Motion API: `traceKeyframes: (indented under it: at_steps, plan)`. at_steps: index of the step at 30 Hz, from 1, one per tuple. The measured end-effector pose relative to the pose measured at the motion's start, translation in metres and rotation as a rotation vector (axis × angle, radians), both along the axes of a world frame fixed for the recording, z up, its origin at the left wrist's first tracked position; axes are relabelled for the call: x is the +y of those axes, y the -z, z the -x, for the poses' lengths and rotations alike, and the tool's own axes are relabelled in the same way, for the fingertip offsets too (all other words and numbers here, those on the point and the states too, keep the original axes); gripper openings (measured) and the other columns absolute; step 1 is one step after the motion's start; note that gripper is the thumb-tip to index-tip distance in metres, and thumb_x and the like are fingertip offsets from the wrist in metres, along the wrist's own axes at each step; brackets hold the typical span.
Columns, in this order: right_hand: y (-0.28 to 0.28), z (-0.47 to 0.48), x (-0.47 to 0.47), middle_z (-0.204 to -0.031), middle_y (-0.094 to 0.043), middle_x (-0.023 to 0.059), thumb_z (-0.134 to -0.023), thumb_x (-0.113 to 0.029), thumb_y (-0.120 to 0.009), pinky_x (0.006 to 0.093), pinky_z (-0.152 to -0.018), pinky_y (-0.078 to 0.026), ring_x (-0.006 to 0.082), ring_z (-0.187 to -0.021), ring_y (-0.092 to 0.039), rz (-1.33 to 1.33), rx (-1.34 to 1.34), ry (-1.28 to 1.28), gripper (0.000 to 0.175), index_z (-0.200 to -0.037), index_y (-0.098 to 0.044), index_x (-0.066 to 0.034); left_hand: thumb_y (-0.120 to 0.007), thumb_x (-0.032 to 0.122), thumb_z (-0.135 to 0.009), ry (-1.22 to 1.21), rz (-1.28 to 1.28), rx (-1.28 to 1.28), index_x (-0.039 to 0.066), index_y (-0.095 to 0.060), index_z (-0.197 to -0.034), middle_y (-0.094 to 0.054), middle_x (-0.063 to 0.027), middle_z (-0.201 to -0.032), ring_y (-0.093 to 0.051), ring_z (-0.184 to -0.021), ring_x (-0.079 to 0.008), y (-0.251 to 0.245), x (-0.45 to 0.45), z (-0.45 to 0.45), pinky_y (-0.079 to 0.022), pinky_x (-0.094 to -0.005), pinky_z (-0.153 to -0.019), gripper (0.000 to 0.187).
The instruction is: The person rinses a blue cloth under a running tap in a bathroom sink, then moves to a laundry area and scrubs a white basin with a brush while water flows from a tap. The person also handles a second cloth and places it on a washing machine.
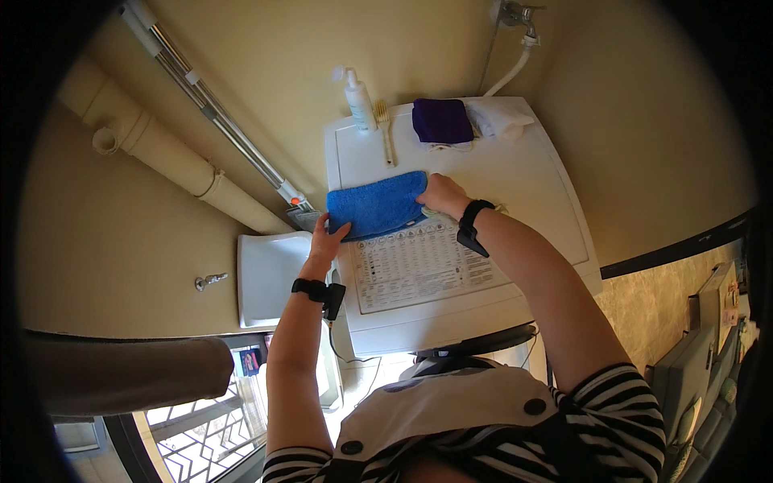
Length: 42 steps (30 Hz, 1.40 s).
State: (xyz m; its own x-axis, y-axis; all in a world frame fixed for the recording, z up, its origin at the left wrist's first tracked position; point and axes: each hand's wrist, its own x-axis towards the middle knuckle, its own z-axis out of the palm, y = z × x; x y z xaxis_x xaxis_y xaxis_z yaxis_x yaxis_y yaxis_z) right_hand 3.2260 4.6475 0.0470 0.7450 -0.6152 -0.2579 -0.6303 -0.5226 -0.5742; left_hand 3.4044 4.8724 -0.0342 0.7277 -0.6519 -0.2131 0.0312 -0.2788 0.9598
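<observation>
A folded blue cloth (377,204) lies across the left part of the white top of a washing machine (423,326). My left hand (328,238) holds its lower left corner, with the thumb on top. At the cloth's right end, my right hand (444,194) grips the edge between curled fingers. Beneath the right hand a pale piece of cloth (430,212) shows in part; the rest of it is hidden. A printed sheet or label (416,265) bearing writing shows just below the blue cloth.
Along the machine's back stand a white pump bottle (360,105), a brush (387,136), a folded purple cloth (442,121) and a white plastic bag (498,118). To the left are a white sink (266,281), metal mop poles (223,124) and a thick pipe (163,154). A tap (525,18) sits behind.
</observation>
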Motion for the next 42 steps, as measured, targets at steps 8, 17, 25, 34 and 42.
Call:
traceKeyframes:
  at_steps: [8,17,25,34,42]
  plan:
    - [-0.004,0.002,-0.035,-0.095,-0.057,0.0281,-0.068,-0.018,-0.059,0.0402,-0.076,-0.046,0.0371,-0.088,-0.058,0.055,0.012,0.16,0.035,-0.09,-0.057,0.0089,-0.068,0.038,-0.071,0.07,-0.392,-0.632,0.023,-0.047,-0.124,-0.032,-0.0232,-0.125,-0.034,-0.117,-0.0361,-0.028,-0.02,0.019,-0.033,-0.0419,-0.094,0.059]
    - [-0.057,0.041,-0.016,-0.064,-0.056,0.0088,-0.076,-0.053,-0.057,0.0314,-0.053,-0.046,0.0197,-0.056,-0.055,-1.1,-0.361,0.454,0.052,-0.085,-0.058,-0.0016,-0.064,0.027,-0.078,0.202,-0.034,-0.292,0.01,-0.055,-0.112,-0.054,-0.0138,-0.109,-0.053,-0.094,-0.0227,-0.086,-0.002,0.071,-0.043,-0.033,-0.08,0.04]
    - [-0.092,0.094,0.113,-0.083,-0.055,0.0065,-0.087,-0.039,-0.048,0.0297,-0.074,-0.045,0.0169,-0.082,-0.054,-1.197,-0.662,0.198,0.038,-0.1,-0.056,-0.004,-0.064,0.014,-0.078,0.056,0.224,-0.271,0.0,-0.049,-0.102,-0.059,-0.0075,-0.086,-0.055,-0.077,-0.015,-0.134,0.018,0.219,-0.047,-0.0289,-0.065,0.032]
    - [-0.074,0.157,0.107,-0.095,-0.056,0.0064,-0.082,-0.007,-0.051,0.0254,-0.074,-0.043,0.0119,-0.086,-0.052,-0.918,-0.408,-0.178,0.023,-0.103,-0.052,0.0028,-0.05,0.023,-0.088,-0.212,0.465,0.152,-0.002,-0.053,-0.086,-0.052,-0.0041,-0.066,-0.046,-0.058,-0.0105,-0.134,0.055,0.248,-0.04,-0.0269,-0.053,0.026]
    - [-0.091,0.169,0.113,-0.092,-0.056,0.0042,-0.082,-0.004,-0.047,0.0246,-0.077,-0.041,0.0116,-0.084,-0.052,-0.906,-0.54,-0.26,0.018,-0.098,-0.052,0.0008,-0.052,0.025,-0.086,-0.092,0.627,0.418,0.0,-0.044,-0.115,-0.054,-0.0072,-0.101,-0.051,-0.091,-0.0131,-0.135,0.066,0.273,-0.041,-0.0278,-0.082,0.039]
